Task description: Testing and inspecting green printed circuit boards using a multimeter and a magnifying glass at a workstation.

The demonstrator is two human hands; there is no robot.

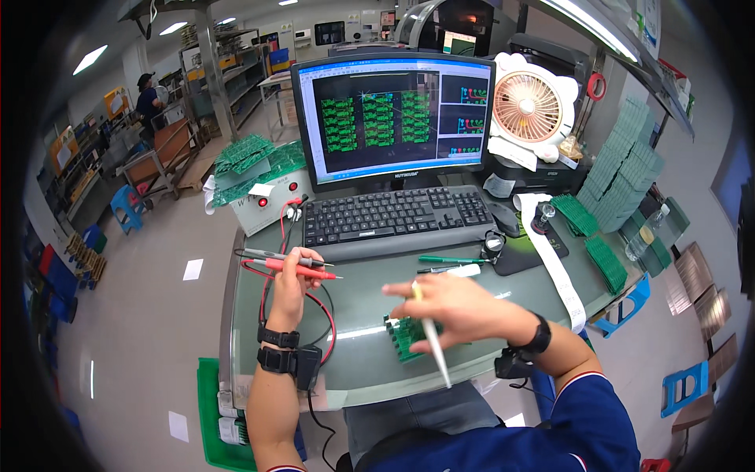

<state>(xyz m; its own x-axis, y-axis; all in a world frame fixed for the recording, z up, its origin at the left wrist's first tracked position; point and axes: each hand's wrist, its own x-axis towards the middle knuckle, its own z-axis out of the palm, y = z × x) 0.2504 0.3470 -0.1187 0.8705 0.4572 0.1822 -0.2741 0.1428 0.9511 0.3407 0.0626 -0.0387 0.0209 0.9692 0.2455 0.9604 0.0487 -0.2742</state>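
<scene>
My left hand (289,297) is closed around two test probes, a red probe (307,271) and a grey-black probe (266,255), whose tips point right. Their red and black leads loop down over the table. My right hand (464,305), partly blurred, has a slim white pen-like stick (435,352) held between thumb and fingers, its narrow end slanting down toward the table's near edge. Below this hand lies a green circuit board (399,337), partly covered by the fingers. Black straps circle both wrists.
Behind my hands stand a keyboard (393,216) and a monitor (393,118) showing green board layouts. A white fan (528,106), a mouse (504,219), a paper strip (554,275) and stacked green boards (621,173) are at right. A white box (271,206) sits at left.
</scene>
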